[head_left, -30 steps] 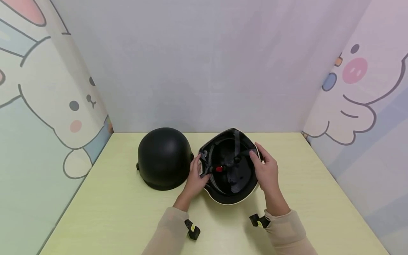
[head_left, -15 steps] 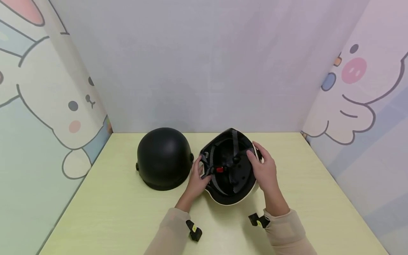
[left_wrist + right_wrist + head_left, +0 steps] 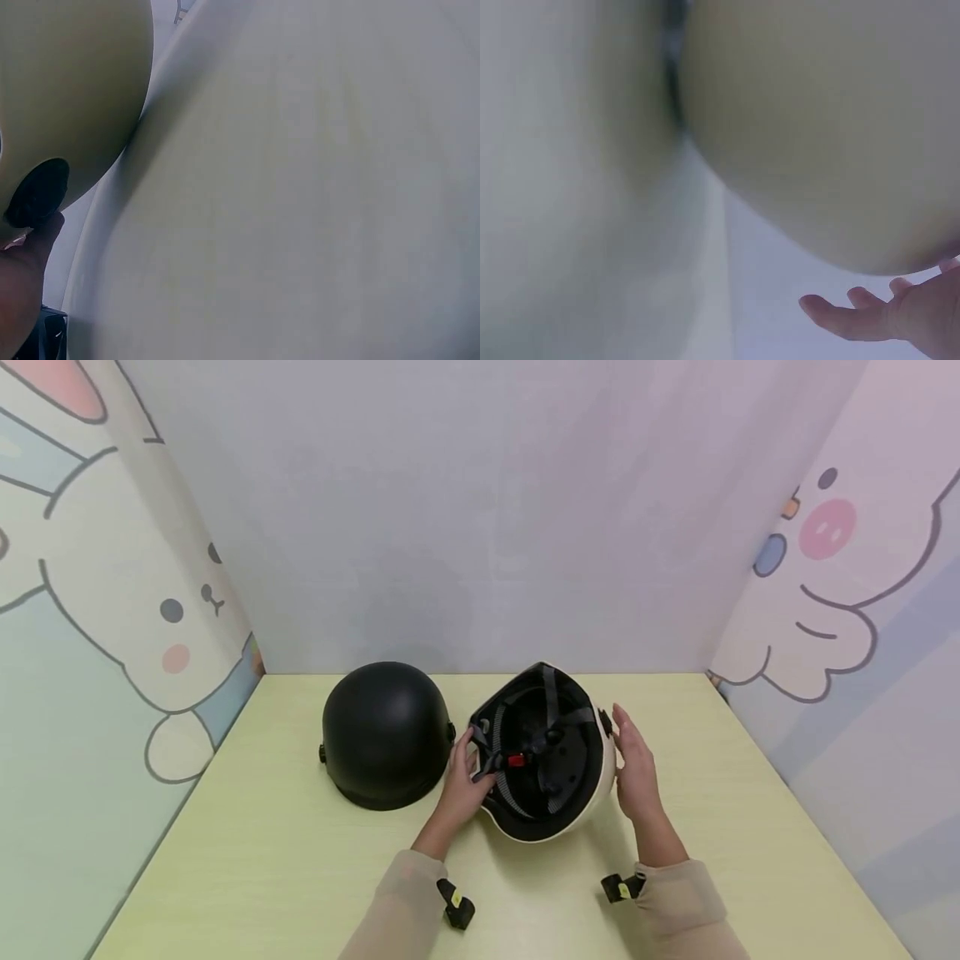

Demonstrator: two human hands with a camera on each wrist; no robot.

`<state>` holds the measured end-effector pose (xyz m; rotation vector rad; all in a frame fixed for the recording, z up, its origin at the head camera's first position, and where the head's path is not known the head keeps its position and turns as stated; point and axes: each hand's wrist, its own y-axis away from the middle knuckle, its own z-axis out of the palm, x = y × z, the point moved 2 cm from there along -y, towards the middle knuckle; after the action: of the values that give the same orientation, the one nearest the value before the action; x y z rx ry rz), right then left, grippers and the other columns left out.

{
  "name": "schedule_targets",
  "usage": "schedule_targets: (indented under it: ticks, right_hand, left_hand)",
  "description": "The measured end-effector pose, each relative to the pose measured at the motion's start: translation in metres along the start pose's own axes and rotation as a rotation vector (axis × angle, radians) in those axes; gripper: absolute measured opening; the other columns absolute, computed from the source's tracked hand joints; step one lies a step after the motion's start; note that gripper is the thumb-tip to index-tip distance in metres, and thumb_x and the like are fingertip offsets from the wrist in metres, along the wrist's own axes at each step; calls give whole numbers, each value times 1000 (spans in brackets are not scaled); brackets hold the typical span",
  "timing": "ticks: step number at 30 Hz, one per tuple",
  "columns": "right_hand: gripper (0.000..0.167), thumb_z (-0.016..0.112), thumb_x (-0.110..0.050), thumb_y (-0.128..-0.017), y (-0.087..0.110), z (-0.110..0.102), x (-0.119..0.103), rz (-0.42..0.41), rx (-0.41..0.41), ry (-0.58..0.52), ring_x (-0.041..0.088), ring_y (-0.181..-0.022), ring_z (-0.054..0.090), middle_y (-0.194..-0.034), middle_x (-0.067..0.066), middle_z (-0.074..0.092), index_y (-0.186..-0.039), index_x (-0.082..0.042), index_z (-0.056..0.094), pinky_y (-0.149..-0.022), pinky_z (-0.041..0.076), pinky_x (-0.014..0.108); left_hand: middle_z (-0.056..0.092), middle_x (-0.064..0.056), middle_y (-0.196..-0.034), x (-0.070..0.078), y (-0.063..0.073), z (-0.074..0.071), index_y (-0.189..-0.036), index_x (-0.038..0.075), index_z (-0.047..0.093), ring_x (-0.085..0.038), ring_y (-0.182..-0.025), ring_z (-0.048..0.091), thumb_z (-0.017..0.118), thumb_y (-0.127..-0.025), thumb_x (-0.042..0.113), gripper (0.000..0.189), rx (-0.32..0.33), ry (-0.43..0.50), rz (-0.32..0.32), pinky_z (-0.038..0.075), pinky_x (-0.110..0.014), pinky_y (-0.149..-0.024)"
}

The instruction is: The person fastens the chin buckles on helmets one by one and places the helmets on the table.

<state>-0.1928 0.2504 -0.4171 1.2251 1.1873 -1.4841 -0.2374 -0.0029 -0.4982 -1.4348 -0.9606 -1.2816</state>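
A cream-white helmet (image 3: 607, 777) lies tilted on its side, its black padded inside facing the head camera. Dark straps and a red buckle (image 3: 516, 760) cross the opening. My left hand (image 3: 459, 793) grips the helmet's left rim, thumb on the near side; the left wrist view has that hand (image 3: 21, 289) by a dark round fitting (image 3: 39, 193) on the pale shell. At the helmet's right side, my right hand (image 3: 637, 768) has its fingers extended along the outer shell. In the right wrist view, the right hand's fingers (image 3: 844, 319) are spread under the shell, and some fingertips seem to touch it.
A black helmet (image 3: 386, 735) stands dome up just left of the cream one, close to my left hand. Both are on a pale yellow-green table (image 3: 247, 860). A grey-white curtain (image 3: 487, 527) hangs behind, with cartoon-printed walls at both sides.
My right hand has let go of the right rim and moved right, its thumb now off the helmet's edge. The helmet has turned slightly, showing more outer shell. The left hand keeps its grip.
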Motion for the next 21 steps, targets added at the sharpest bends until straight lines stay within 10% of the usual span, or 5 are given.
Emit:
schedule_targets:
  ticks: [9,21]
  right_hand:
    - [60,28,-35,-108,-6,5,24,-94,-81,-13,23,-145,11,-159,19,13,-153,3,18,-110,16,21]
    - [56,32,-31,-108,-3,12,20,-123,-44,10,18,-141,23,-155,20,24,-151,4,26,-107,23,18]
  left_hand:
    - [4,-18,-158,-9,-2,-4,-156,13,14,-38,-139,27,62,-88,-3,85,-9,-23,-19,41,-47,-98]
    - [5,-16,-159,8,-1,-9,-156,13,19,-43,-139,24,66,-87,7,84,41,-249,30,33,-56,-103]
